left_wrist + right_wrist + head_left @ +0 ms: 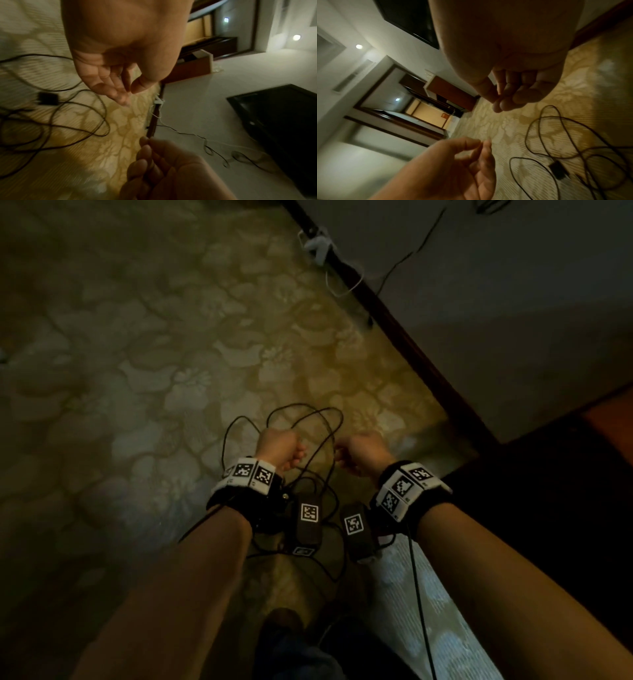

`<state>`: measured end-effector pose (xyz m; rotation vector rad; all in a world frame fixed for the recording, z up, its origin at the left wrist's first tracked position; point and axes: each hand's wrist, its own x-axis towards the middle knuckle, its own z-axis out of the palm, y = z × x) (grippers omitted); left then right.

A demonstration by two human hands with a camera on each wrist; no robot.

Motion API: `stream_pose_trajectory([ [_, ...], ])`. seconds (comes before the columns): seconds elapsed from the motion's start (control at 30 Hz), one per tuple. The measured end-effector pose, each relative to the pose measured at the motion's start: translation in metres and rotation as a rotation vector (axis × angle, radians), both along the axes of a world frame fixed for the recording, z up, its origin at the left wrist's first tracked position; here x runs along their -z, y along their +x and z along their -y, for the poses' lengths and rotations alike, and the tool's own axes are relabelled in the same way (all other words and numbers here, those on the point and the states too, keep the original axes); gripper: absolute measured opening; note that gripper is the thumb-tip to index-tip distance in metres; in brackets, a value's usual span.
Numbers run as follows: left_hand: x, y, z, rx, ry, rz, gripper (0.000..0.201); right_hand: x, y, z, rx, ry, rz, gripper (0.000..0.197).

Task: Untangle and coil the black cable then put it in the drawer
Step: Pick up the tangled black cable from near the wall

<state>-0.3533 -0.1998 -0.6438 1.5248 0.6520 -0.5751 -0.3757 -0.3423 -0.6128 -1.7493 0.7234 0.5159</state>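
Note:
The black cable (308,419) lies in tangled loops on the patterned carpet, with a small black block (48,98) along its run. The same loops (539,121) and block (559,171) show in the right wrist view. Both hands hover side by side just above the tangle. My left hand (279,448) has relaxed, slightly bent fingers with a gap to the thumb (135,88) and holds nothing. My right hand (359,455) has its fingers curled with the thumb against the fingertips (498,105); I see no cable in it.
A dark baseboard (394,320) runs diagonally at the carpet's right edge. A white plug with a white lead (317,244) sits at its far end, beside a thin black wire (404,261). A wooden cabinet (193,67) stands farther along the wall. Dark furniture (548,508) is at my right.

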Motion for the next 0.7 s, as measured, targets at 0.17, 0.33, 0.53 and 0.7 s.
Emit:
stream_pose_trajectory([
  [0.17, 0.095, 0.004, -0.024, -0.238, -0.131, -0.248, 0.024, 0.097, 0.025, 0.004, 0.035, -0.009, -0.15, 0.029],
  [0.33, 0.165, 0.003, -0.037, -0.278, -0.149, -0.304, 0.035, 0.175, 0.036, 0.004, 0.021, -0.06, -0.215, 0.032],
  [0.53, 0.237, -0.014, -0.058, -0.22, 0.101, -0.366, 0.014, 0.257, 0.019, 0.005, 0.086, 0.027, -0.346, 0.03],
  [0.7, 0.285, -0.031, -0.061, -0.302, 0.022, -0.481, 0.028, 0.311, 0.012, 0.013, 0.165, 0.036, -0.455, 0.032],
])
